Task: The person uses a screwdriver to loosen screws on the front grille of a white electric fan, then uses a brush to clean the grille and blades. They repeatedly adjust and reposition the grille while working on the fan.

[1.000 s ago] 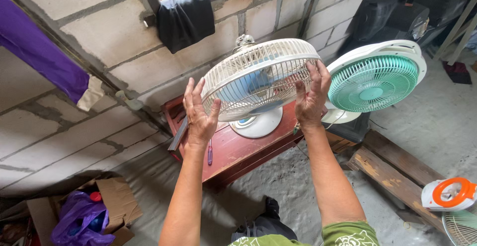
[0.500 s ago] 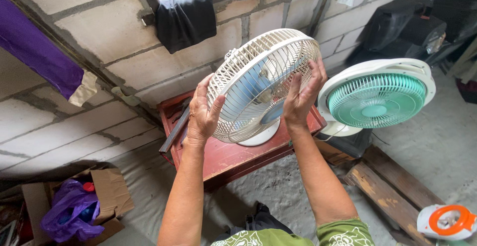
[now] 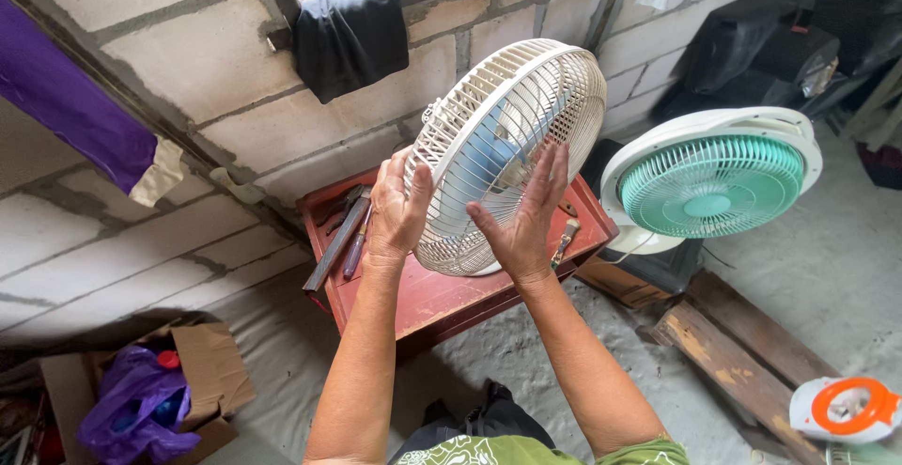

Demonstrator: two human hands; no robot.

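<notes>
Head view, centre of the frame: a cream fan cage with blue blades inside is held tilted above a dark red counter. Left hand presses its open palm and spread fingers against the cage's left rim; right hand lies flat and open on the lower front of the grille. Metal tools rest on the counter's left part. At right stands a white fan with a green grille, near wooden planks. A cardboard box with a purple bag sits at lower left; a black cloth hangs at top.
</notes>
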